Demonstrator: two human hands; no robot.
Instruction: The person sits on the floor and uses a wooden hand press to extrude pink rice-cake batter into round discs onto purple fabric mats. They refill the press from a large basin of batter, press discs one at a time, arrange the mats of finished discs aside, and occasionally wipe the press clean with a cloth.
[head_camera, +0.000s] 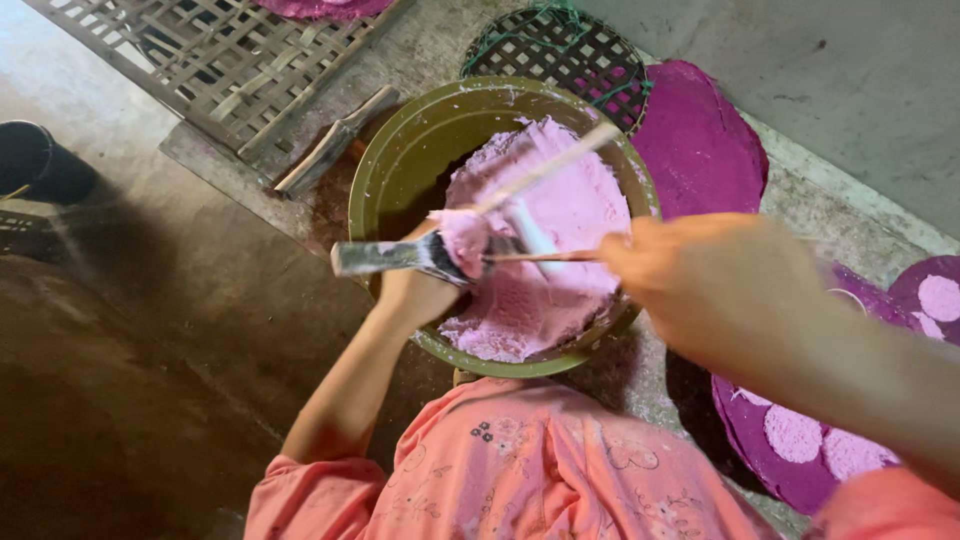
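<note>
paste (540, 250) in the bowl (400, 160) looks soft, wet, sticky. left hand (415, 290) grips a coated brush (400, 255) by its handle — likely slippery; right hand (700, 275) pinches a thin stick (540, 257).

A woven bamboo mat (225, 60) lies near magenta discs (700, 140).

Olive-green tub (400, 170) w/ pink paste (560, 210); magenta discs (700, 140); salmon floral shirt (520, 470).

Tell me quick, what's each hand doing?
Left hand: closed on a flat knife smeared with pink paste, over the green bowl.
Right hand: closed on a thin stick reaching into the paste.
</note>
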